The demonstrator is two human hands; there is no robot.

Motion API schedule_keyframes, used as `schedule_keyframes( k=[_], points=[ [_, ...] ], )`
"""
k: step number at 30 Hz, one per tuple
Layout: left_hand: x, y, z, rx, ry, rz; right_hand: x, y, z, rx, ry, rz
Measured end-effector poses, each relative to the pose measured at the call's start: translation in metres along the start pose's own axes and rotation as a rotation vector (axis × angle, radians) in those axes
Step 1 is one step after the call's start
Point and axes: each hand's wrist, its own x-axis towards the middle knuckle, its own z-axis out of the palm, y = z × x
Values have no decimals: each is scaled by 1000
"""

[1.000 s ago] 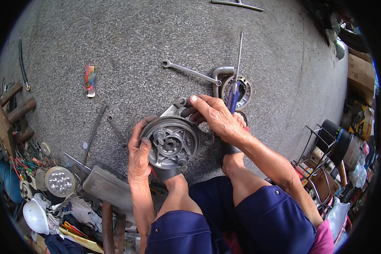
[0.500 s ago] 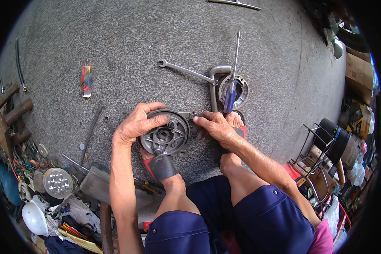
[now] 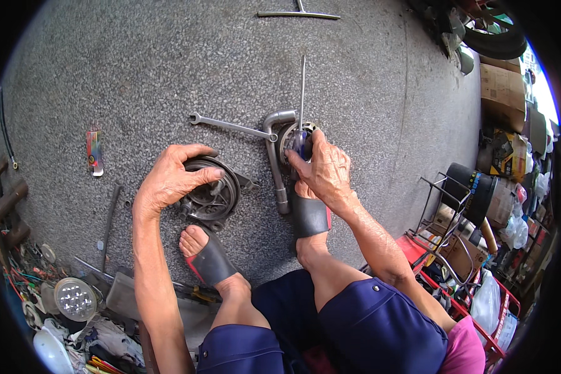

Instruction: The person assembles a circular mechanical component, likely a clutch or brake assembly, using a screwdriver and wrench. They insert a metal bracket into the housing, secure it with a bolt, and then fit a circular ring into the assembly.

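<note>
My left hand (image 3: 168, 177) is closed round the rim of a round metal brake plate (image 3: 229, 198), tilted just above the pavement, with a short lever (image 3: 248, 182) sticking out at its right. Over to the right, my right hand (image 3: 328, 171) has thumb and fingers round the blue handle of a screwdriver (image 3: 303, 93), whose shaft points away from me. Beneath that handle lies a ring of brake shoes (image 3: 285, 135), partly covered by the hand. Beside it are a bent L-shaped socket wrench (image 3: 274, 165) and a combination wrench (image 3: 230, 126), its ring end touching the bent tool.
A T-shaped metal tool (image 3: 299, 15) lies at the far edge. To the left are a small colourful box (image 3: 94, 154) and a dark bar (image 3: 110, 218). Clutter with a round lamp (image 3: 75, 299) fills the lower left. Cardboard boxes (image 3: 502, 93) and a wire rack (image 3: 445, 212) stand right.
My right hand has left the brake plate's lever and moved to the screwdriver handle. The plate in my left hand has tilted. The whole view has shifted, with ground objects appearing further left.
</note>
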Motion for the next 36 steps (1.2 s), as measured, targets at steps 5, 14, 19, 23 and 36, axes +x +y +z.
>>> schedule_keyframes(
  k=[5,14,19,23,36],
  points=[
    [-13,-8,11,179,436,254,4,4,-4,231,102,104],
    [-69,-41,37,-364,972,1,6,92,-5,-229,287,-19],
    [-89,-22,55,-336,1030,-28,9,45,-17,54,89,129],
    [-84,-7,64,-349,937,6,25,52,9,50,89,74],
    [-59,24,102,-761,334,-110,-12,-2,-49,567,-41,270]
  ],
)
